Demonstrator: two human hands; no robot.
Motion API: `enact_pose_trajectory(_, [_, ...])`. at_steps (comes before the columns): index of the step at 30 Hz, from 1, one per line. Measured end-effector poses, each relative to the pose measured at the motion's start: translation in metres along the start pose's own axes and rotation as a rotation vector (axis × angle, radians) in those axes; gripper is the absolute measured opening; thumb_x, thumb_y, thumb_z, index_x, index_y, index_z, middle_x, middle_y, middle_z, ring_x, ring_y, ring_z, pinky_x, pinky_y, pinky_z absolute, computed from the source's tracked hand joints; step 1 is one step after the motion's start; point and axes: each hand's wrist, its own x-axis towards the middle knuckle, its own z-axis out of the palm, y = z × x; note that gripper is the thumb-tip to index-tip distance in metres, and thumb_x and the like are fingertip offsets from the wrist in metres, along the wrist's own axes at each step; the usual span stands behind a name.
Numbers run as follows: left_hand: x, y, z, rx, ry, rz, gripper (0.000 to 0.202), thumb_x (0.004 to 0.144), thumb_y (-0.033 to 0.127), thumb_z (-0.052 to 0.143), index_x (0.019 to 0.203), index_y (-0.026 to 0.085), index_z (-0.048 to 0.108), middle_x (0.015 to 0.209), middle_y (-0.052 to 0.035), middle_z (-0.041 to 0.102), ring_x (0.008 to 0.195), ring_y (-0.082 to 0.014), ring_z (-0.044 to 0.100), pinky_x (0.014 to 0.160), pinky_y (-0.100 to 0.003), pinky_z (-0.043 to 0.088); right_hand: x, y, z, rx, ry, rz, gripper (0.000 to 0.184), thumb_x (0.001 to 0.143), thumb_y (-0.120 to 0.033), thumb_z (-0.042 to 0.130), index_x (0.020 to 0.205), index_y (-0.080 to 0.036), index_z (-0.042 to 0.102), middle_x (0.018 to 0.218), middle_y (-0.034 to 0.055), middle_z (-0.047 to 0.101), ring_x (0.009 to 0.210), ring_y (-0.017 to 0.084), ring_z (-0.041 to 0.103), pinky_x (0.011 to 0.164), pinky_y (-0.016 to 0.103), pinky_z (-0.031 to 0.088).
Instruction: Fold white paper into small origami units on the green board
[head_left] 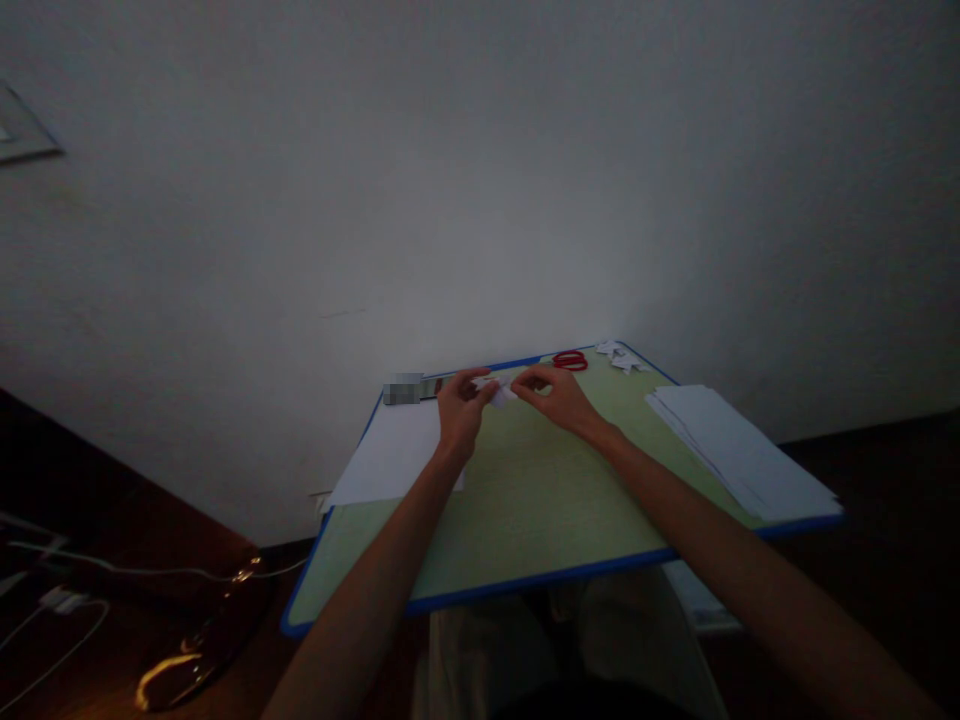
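Small, white, irregularly folded or creased paper piece [501, 393] is held up above the far half of the table, between the two hands. Left hand [459, 405] grips it between thumb and fingers; right hand [555, 395] has its fingertips drawn together at the piece's right edge, though whether they pinch it cannot be told. Work on this piece appears to be in progress: both hands are engaged and it is not set down; its exact form is too small to read. Beyond the right hand lie red-handled scissors [570, 361], untouched, and, at the far right corner, a loose cluster of small white paper scraps [622, 358]; finished pieces or offcuts, cannot tell. Paper remains available: a stack of white sheets [739, 450] at right and flat white paper [397, 455] at left, on the pale-green, blue-edged tabletop [540, 500].
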Motion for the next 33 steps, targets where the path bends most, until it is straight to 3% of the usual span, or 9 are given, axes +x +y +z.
enact_pose_trajectory(7, [-0.0014, 0.0036, 0.0024, -0.048, -0.007, -0.009, 0.034, 0.064, 0.035, 0.087, 0.09, 0.017, 0.074, 0.077, -0.0015, 0.071, 0.068, -0.0135, 0.063, 0.065, -0.026, 0.049, 0.0017, 0.0031, 0.0031, 0.161, 0.023, 0.119, 0.024, 0.082, -0.042, 0.072, 0.083, -0.018, 0.074, 0.081, 0.0055, 0.076, 0.072, 0.018, 0.066, 0.071, 0.032, 0.052])
enact_pose_trajectory(13, [-0.0041, 0.0068, 0.0046, -0.05, -0.01, 0.002, 0.03, 0.061, 0.028, 0.088, 0.086, 0.018, 0.074, 0.076, -0.0012, 0.071, 0.066, -0.0128, 0.062, 0.064, -0.025, 0.05, 0.0042, 0.0058, 0.0053, 0.225, 0.013, 0.195, 0.024, 0.077, -0.041, 0.07, 0.076, -0.017, 0.07, 0.074, 0.0031, 0.071, 0.067, 0.017, 0.062, 0.065, 0.029, 0.049])
enact_pose_trajectory(25, [0.0012, 0.0029, 0.0012, -0.04, 0.023, -0.004, 0.035, 0.06, 0.033, 0.09, 0.086, 0.018, 0.072, 0.081, -0.0034, 0.075, 0.07, -0.0153, 0.068, 0.067, -0.028, 0.054, 0.0018, 0.006, 0.003, 0.062, 0.022, 0.075, 0.022, 0.085, -0.039, 0.069, 0.085, -0.017, 0.072, 0.081, 0.0064, 0.074, 0.072, 0.018, 0.066, 0.07, 0.031, 0.05])
enact_pose_trajectory(30, [-0.0005, 0.0062, -0.0007, -0.027, -0.026, -0.027, 0.036, 0.059, 0.035, 0.092, 0.086, 0.018, 0.073, 0.082, -0.0044, 0.077, 0.074, -0.0196, 0.072, 0.073, -0.032, 0.057, 0.0003, 0.0013, 0.0014, 0.129, 0.008, 0.1, 0.037, 0.081, -0.044, 0.077, 0.11, -0.021, 0.074, 0.096, 0.0069, 0.076, 0.08, 0.019, 0.07, 0.069, 0.03, 0.053])
enact_pose_trajectory(33, [-0.0029, 0.0092, 0.0018, -0.008, -0.061, -0.048, 0.038, 0.059, 0.036, 0.092, 0.087, 0.018, 0.074, 0.081, -0.0047, 0.078, 0.075, -0.0208, 0.073, 0.075, -0.034, 0.057, 0.0011, -0.0037, 0.0008, 0.137, -0.008, 0.046, 0.032, 0.087, -0.05, 0.071, 0.102, -0.022, 0.078, 0.094, 0.0073, 0.077, 0.08, 0.02, 0.07, 0.072, 0.032, 0.054])
